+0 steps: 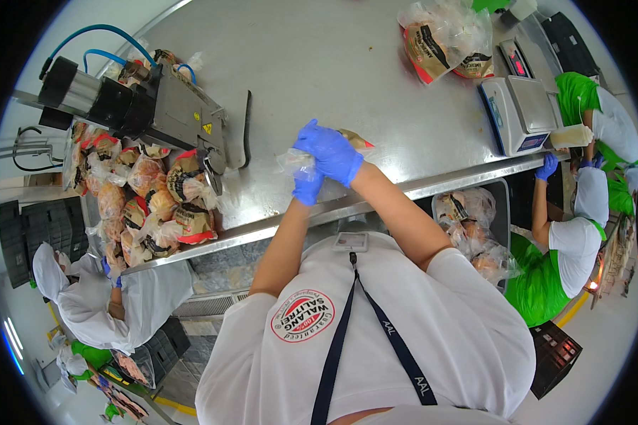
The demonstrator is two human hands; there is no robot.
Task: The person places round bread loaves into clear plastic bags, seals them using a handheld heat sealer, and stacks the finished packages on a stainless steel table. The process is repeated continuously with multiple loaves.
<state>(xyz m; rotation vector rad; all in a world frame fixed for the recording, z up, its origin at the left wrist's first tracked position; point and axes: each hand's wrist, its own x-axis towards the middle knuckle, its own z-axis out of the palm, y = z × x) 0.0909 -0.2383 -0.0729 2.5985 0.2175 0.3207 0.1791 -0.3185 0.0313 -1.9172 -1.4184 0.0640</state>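
Note:
Both my hands wear blue gloves and meet close together above the near edge of the metal table. My right hand (335,154) is closed over the gathered clear plastic of a bag. Just below it, my left hand (307,187) is closed on the same plastic, which pokes out to the left of the fingers. Beyond my right wrist a brown and red printed part of the bag (356,139) shows. Most of this bag, and whatever is in it, is hidden by my hands.
A bag-clipping machine (181,106) with blue hoses stands left, beside a heap of bagged chickens (149,177). More bags (439,42) lie far right near a white scale (521,113). A filled grey crate (502,205) sits below the table's metal edge (432,188). Co-workers stand both sides.

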